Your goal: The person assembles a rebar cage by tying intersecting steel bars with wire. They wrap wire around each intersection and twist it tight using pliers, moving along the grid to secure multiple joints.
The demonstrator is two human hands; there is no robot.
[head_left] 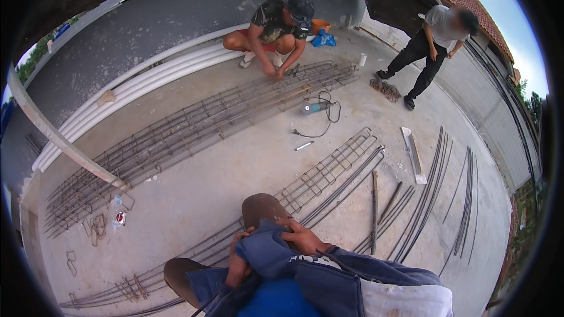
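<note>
My right hand (pixel 302 238) is closed on a fold of dark blue cloth (pixel 261 245) over my raised knee (pixel 258 208). Against the other side of the same cloth, my left hand (pixel 237 263) has its fingers curled, partly hidden by the folds. The cloth looks like part of my clothing; which garment it belongs to I cannot tell. Just beyond my knees lies a narrow rebar cage (pixel 329 169) on the concrete floor, with long loose bars running beside it and past my left side.
A long rebar cage (pixel 194 118) crosses the floor; a person (pixel 276 29) squats working at it. Another person (pixel 435 47) stands far right by a bundle of wire (pixel 385 90). An angle grinder (pixel 315 107) with cord, a marker (pixel 304 145), cut bars (pixel 426 199) and white pipes (pixel 147 79) lie around.
</note>
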